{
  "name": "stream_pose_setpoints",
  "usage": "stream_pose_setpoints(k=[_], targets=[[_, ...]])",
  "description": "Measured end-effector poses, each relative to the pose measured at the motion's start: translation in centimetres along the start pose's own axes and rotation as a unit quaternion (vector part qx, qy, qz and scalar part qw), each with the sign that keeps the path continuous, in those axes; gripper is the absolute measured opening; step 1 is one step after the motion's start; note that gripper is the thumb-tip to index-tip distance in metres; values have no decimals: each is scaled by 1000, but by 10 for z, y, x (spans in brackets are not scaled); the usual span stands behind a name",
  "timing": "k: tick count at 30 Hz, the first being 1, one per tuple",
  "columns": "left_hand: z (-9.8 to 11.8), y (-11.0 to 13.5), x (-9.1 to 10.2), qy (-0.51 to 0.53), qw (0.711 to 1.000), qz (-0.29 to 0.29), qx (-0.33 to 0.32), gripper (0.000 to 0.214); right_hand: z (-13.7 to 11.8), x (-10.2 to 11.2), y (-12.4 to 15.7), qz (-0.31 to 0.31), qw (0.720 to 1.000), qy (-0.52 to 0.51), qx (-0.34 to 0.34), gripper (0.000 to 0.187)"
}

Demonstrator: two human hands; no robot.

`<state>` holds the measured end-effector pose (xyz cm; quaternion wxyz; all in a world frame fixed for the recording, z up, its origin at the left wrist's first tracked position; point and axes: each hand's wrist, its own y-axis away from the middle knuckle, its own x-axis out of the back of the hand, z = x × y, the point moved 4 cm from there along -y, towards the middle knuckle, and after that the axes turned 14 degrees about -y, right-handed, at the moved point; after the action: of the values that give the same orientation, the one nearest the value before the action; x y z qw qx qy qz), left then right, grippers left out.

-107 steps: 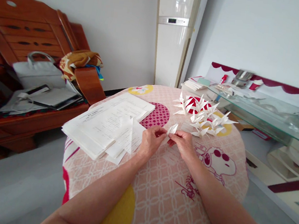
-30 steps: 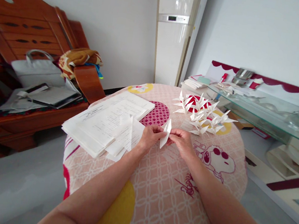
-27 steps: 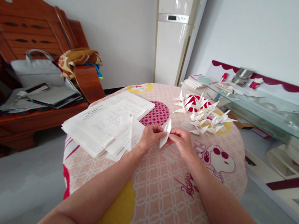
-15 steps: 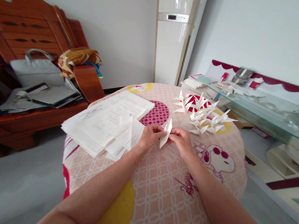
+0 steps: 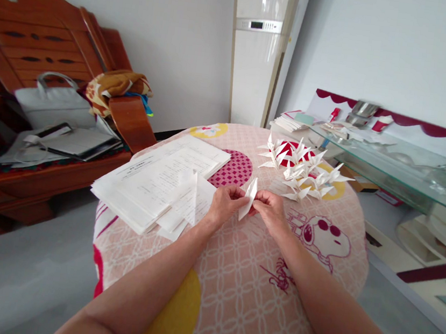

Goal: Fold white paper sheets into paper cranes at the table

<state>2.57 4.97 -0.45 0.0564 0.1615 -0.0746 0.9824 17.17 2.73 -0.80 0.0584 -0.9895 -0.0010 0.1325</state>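
A narrow, diamond-shaped piece of folded white paper [image 5: 248, 199] stands upright between my hands, above the middle of the table. My left hand [image 5: 225, 204] pinches it from the left side with thumb and fingers. From the right, my right hand [image 5: 269, 207] is closed on its other edge; the fingertips are partly behind the paper. Beyond my right hand lie several folded white paper cranes [image 5: 298, 168] in a cluster. To the left of my left hand rests a stack of printed sheets [image 5: 156, 180], with loose cut paper pieces [image 5: 192, 204] on its near corner.
A patterned cloth covers the round table [image 5: 231, 298]. At the left, a wooden bench [image 5: 50, 48] holds a grey bag [image 5: 47, 105] and a laptop-like flat object [image 5: 75, 141]. A glass-topped cabinet [image 5: 405, 173] runs along the right wall. A tall white air conditioner [image 5: 253, 73] stands behind.
The folded paper has turned very slightly in my fingers, showing a bit more of its face. Both hands stay in nearly the same place.
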Motion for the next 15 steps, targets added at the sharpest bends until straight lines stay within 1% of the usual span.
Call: stream_pose_setpoints(k=[4,9,15], targets=[[0,0,1,0,1000,5,-1,18,1,0,-1,-9,1000,-10,-3,3],[0,0,1,19,1000,-5,5,18,-2,-2,0,-10,1000,-19,2,5],[5,2,1,31,999,-10,7,19,-4,-4,1,-10,999,-41,-8,13]])
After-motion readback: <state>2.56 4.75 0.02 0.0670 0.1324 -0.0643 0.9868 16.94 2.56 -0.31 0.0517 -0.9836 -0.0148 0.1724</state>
